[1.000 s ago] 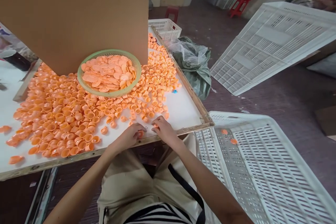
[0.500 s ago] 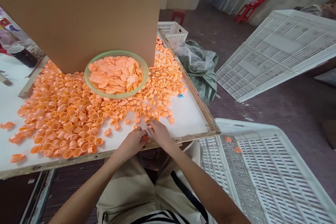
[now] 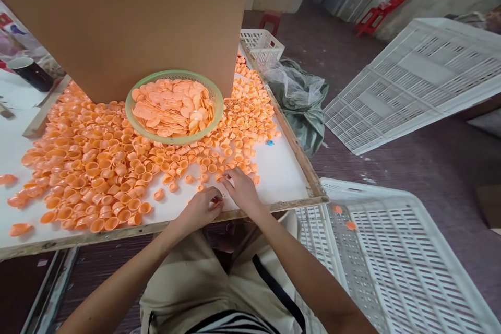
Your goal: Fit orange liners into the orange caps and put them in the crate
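Note:
Near the table's front edge, my left hand is closed, its fingers curled around a small orange plastic piece that is mostly hidden. My right hand is beside it, a little farther in, with thumb and forefinger slightly apart at the edge of the loose orange cups. Whether its fingertips touch a cup I cannot tell. A large heap of small orange plastic cups spreads over the white tabletop. Behind my hands, a green basket stands among the cups, full of flat orange discs.
A tall cardboard sheet rises behind the basket. A wooden strip edges the table. On the right are a green sack, a tilted white crate and a low white crate holding two orange discs. A dark cup stands at left.
My right hand has moved slightly away from my left hand, toward the cups, and its fingers have parted. My left hand stays near the edge. The view has shifted slightly.

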`<state>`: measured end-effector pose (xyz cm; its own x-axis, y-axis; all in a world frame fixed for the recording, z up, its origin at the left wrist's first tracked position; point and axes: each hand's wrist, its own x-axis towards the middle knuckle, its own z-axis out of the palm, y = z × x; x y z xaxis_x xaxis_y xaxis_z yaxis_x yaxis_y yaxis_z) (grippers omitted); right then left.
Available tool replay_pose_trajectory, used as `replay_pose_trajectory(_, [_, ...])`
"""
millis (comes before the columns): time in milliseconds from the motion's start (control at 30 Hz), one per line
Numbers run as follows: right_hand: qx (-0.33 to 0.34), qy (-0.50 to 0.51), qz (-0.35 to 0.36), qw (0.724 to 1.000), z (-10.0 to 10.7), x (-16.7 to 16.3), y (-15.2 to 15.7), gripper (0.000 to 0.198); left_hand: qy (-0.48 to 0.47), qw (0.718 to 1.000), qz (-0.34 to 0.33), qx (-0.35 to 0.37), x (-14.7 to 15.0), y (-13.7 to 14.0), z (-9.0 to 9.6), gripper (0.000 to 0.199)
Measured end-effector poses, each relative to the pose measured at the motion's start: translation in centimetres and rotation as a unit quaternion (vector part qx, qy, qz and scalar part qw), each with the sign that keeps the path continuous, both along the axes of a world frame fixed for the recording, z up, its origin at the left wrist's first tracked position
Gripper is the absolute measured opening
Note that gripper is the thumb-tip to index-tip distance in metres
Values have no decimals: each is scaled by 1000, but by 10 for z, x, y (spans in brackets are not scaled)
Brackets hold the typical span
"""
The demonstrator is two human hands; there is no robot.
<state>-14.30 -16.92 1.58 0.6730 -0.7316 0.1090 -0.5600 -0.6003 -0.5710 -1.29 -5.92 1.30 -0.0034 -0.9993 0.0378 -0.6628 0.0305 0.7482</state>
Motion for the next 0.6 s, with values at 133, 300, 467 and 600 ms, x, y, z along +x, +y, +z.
replay_pose_trajectory(133, [-1, 16, 25, 1000, -8, 19, 0, 18, 2, 1000, 7, 21, 7, 1, 2, 19])
replay_pose_trajectory(300, [113, -93, 32, 989, -20, 5, -4, 13, -43, 998, 35, 32, 17, 3, 0, 29])
replay_pose_trajectory(467, [232, -134, 41, 962, -20, -13, -9, 22, -32, 998, 23, 56, 9, -11, -2, 29])
replay_pose_trajectory(600, [213, -135, 48, 966, -19, -21, -11, 27, -63, 997, 20, 44, 3, -19, -2, 26])
